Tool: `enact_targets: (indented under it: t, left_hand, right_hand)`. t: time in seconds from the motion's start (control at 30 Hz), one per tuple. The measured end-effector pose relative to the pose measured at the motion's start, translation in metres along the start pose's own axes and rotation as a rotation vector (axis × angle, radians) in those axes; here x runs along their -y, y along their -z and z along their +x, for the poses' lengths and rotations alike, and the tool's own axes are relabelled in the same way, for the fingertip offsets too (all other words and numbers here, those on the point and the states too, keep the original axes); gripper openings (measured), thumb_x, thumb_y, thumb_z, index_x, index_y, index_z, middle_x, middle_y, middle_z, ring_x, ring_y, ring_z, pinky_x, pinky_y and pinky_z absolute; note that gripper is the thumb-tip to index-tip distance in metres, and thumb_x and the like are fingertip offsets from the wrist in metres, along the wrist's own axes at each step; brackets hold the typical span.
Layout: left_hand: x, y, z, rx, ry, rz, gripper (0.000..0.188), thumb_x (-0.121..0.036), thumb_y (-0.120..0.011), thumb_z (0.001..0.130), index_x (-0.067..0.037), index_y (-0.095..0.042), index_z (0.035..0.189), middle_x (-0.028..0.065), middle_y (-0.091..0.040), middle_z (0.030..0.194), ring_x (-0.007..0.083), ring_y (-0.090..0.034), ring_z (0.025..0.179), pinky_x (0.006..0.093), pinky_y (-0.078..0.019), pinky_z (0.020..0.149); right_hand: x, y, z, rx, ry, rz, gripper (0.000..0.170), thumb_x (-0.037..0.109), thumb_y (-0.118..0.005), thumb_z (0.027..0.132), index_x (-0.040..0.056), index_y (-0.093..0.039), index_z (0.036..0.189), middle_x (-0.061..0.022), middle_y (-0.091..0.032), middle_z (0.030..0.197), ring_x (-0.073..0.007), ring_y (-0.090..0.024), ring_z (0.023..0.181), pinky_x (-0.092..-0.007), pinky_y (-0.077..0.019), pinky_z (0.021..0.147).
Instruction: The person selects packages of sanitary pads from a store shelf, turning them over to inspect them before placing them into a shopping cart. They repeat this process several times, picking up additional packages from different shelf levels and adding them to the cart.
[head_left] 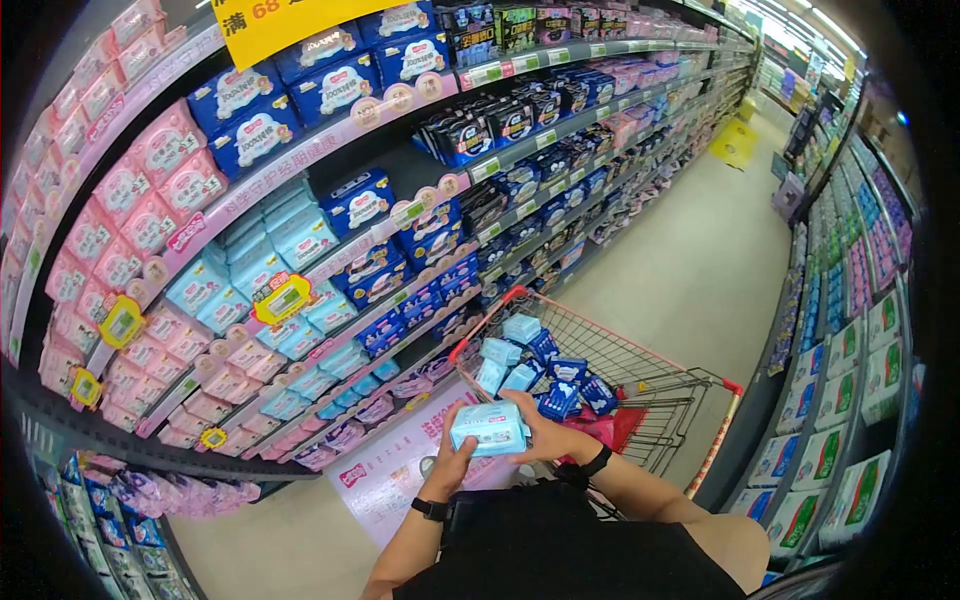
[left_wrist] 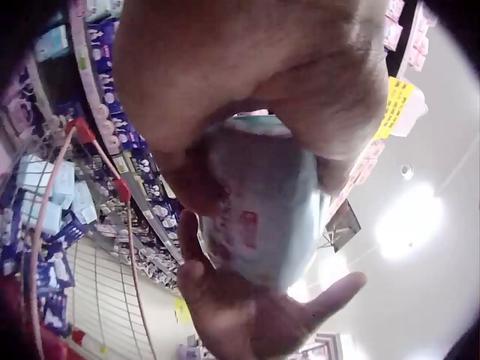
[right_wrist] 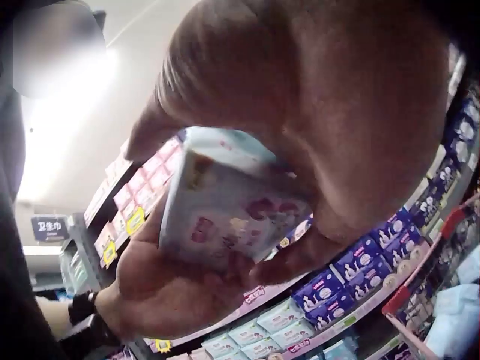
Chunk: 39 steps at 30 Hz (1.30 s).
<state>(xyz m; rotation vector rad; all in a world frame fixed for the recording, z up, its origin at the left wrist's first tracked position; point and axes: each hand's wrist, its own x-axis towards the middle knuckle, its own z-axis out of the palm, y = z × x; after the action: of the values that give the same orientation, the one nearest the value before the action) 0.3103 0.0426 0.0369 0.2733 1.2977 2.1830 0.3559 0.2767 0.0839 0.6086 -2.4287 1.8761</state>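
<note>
A light blue pack of sanitary pads [head_left: 487, 428] is held in front of the body, its printed side facing up. My left hand [head_left: 450, 465] grips its left end from below, with the palm under the pack in the right wrist view. Around the right end curl the fingers of my right hand [head_left: 545, 435]; its thumb stands away from the pack in the left wrist view. Just beyond the hands, the shopping cart [head_left: 515, 293] holds several light blue packs [head_left: 500, 352] and several dark blue packs [head_left: 565, 400].
Tall shelves to the left carry pink packs [head_left: 120, 190], light blue packs [head_left: 255, 265] and dark blue packs [head_left: 335, 88]. A shelf of white-and-green packs [head_left: 845, 400] runs along the right. Between them the aisle floor [head_left: 675, 240] stretches ahead past the cart.
</note>
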Motion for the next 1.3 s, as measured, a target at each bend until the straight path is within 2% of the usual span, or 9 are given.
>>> enact_targets:
  t: [0.2,0.33,0.43,0.6,0.8,0.93,1.0,1.13,1.3]
  left_hand:
    - [-0.047,0.01,0.035,0.248,-0.219,0.703,0.114,-0.029,-0.087,0.077,-0.007,-0.011,0.158,0.0189,-0.035,0.15,0.0299,-0.039,0.139,0.0432,-0.0363,0.113]
    - [-0.062,0.041,0.056,0.286,-0.083,0.584,0.097,-0.03,-0.079,0.086,-0.008,-0.017,0.157,0.0183,-0.036,0.15,0.0274,-0.041,0.136,0.041,-0.0362,0.112]
    - [-0.07,0.071,0.07,0.08,0.296,0.468,0.074,-0.029,-0.067,0.097,-0.006,-0.026,0.154,0.0159,-0.048,0.142,0.0226,-0.049,0.127,0.0365,-0.0418,0.106]
    - [-0.107,0.12,0.087,0.239,0.177,0.525,0.061,-0.022,-0.072,0.094,-0.004,-0.041,0.143,0.0154,-0.058,0.129,0.0215,-0.057,0.117,0.0357,-0.0473,0.099]
    - [-0.105,0.166,0.088,0.334,0.15,0.596,0.059,-0.025,-0.074,0.092,-0.003,-0.044,0.138,0.0143,-0.058,0.126,0.0194,-0.057,0.115,0.0356,-0.0483,0.096]
    - [-0.093,0.168,0.075,0.369,0.407,0.338,0.054,-0.025,-0.068,0.097,-0.006,-0.04,0.14,0.0168,-0.058,0.122,0.0203,-0.063,0.1,0.0361,-0.0525,0.088]
    - [-0.082,0.181,0.075,0.372,0.382,0.336,0.047,-0.024,-0.063,0.1,-0.008,-0.042,0.138,0.0134,-0.061,0.118,0.0166,-0.065,0.089,0.0316,-0.0519,0.079]
    - [-0.077,0.216,0.083,0.291,0.431,0.316,0.029,-0.022,-0.063,0.1,-0.008,-0.054,0.124,0.0038,-0.067,0.098,0.0119,-0.065,0.084,0.026,-0.0469,0.071]
    - [-0.095,0.248,0.09,0.242,0.423,0.39,0.017,-0.022,-0.061,0.101,-0.008,-0.061,0.111,0.0008,-0.064,0.08,0.0104,-0.063,0.078,0.0259,-0.0466,0.07]
  right_hand:
    - [-0.037,-0.019,0.005,-0.34,-0.516,1.048,0.105,0.037,-0.078,0.088,0.0158,-0.005,0.16,-0.0166,-0.029,0.151,-0.0291,-0.038,0.137,-0.0422,-0.0364,0.111]
    - [-0.052,-0.034,0.033,-0.263,-0.49,0.181,0.083,0.026,-0.076,0.091,0.0084,-0.024,0.153,-0.0172,-0.046,0.139,-0.0257,-0.048,0.128,-0.0381,-0.0408,0.108]
    - [-0.001,-0.06,0.071,-0.345,-0.406,0.196,0.085,0.021,-0.081,0.086,0.0057,-0.027,0.151,-0.0166,-0.049,0.138,-0.0254,-0.047,0.129,-0.0373,-0.0408,0.108]
    - [-0.014,-0.092,0.11,-0.357,-0.343,0.183,0.087,0.019,-0.079,0.087,0.0068,-0.024,0.153,-0.0135,-0.046,0.14,-0.023,-0.044,0.131,-0.0377,-0.0367,0.111]
    - [-0.041,-0.117,0.122,-0.332,-0.473,0.274,0.071,0.021,-0.074,0.092,0.0013,-0.037,0.148,-0.0115,-0.055,0.135,-0.0198,-0.05,0.125,-0.0347,-0.04,0.108]
    - [-0.127,-0.116,0.041,-0.623,-0.659,0.863,0.055,0.018,-0.069,0.092,0.0027,-0.046,0.139,-0.0104,-0.061,0.126,-0.0229,-0.062,0.113,-0.0407,-0.0528,0.095]
    - [-0.151,-0.109,-0.01,-0.907,-0.745,0.945,0.045,0.022,-0.065,0.093,0.004,-0.051,0.132,-0.01,-0.064,0.118,-0.0249,-0.067,0.103,-0.0425,-0.0557,0.089]
    - [-0.118,-0.096,-0.064,-1.318,-0.967,0.744,0.05,0.036,-0.065,0.091,0.0119,-0.053,0.133,-0.0088,-0.065,0.122,-0.0287,-0.065,0.111,-0.0468,-0.0531,0.094]
    - [-0.153,-0.099,-0.147,-1.634,-0.905,0.519,0.054,0.04,-0.072,0.085,0.0172,-0.054,0.13,-0.0086,-0.066,0.116,-0.0269,-0.066,0.106,-0.0483,-0.0561,0.078]
